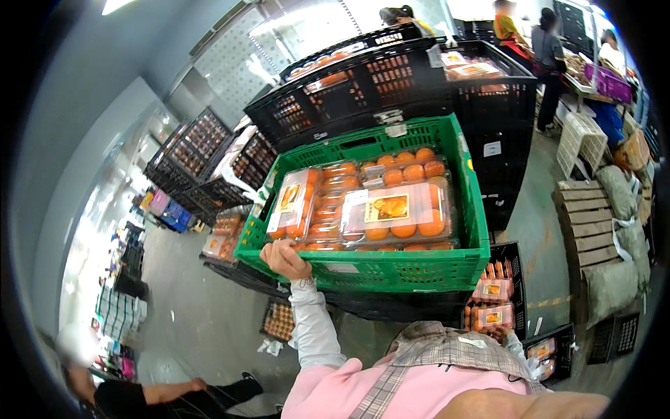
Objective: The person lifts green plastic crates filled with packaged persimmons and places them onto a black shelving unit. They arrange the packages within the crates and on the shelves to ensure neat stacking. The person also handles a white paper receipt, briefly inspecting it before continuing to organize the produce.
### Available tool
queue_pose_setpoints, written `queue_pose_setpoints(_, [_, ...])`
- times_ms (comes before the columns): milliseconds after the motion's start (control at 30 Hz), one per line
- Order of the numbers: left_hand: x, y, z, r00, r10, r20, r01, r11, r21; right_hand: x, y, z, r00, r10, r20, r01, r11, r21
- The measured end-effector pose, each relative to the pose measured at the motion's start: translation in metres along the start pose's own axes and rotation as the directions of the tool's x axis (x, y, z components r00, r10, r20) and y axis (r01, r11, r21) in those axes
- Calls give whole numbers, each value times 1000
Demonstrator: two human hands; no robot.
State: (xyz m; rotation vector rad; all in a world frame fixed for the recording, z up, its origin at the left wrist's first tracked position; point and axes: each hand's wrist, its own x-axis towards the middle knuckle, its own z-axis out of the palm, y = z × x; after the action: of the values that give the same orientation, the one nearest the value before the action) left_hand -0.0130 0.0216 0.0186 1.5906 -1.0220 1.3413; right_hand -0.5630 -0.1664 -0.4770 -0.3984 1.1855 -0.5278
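At the green crate's [370, 269] near rim, left hand [286, 259] curled on

On my feed, the left hand grasps the crate's near rim toward its left corner, I judge to keep it steady. The right hand [500, 334] is low, by the fruit packs [493, 318] in a lower black crate [518, 279]; it is partly hidden, so I can't tell whether it grips one. Just beyond the left hand, inside the green crate, lie clear boxes [394, 213] of orange fruit, set close together, probably so they don't slide. Black crating [398, 305] beneath raises the green crate, I'd guess for easier reach. Farther out, black crates [349, 91] stand stacked behind it.
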Motion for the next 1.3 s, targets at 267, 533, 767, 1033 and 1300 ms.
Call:
queue_pose_setpoints(267, [4, -9, -24, 1000, 8, 26, -10, 999, 50, -49, -135, 138, 910, -260, 322, 238, 965, 107])
queue_pose_setpoints(533, [54, -61, -74, 892, -451, 35, 449, 872, -197, -236, -328, 311, 567, -656, 499, 799, 584, -140])
queue_pose_setpoints(767, [74, -166, -94, 716, -632, 297, 693, 695, -192, -304, -341, 395, 286, -707, 647, 954, 150, -259])
queue_pose_setpoints(1033, [118, -197, -49, 707, -404, 581, 610, 764, -211, -325, -365, 433, 246, -637, 731, 581, -506, -637])
queue_pose_setpoints(1300, [167, -174, 28, 730, 15, 683, 252, 923, -290, -353, -350, 478, 189, -539, 821, 443, -699, -562])
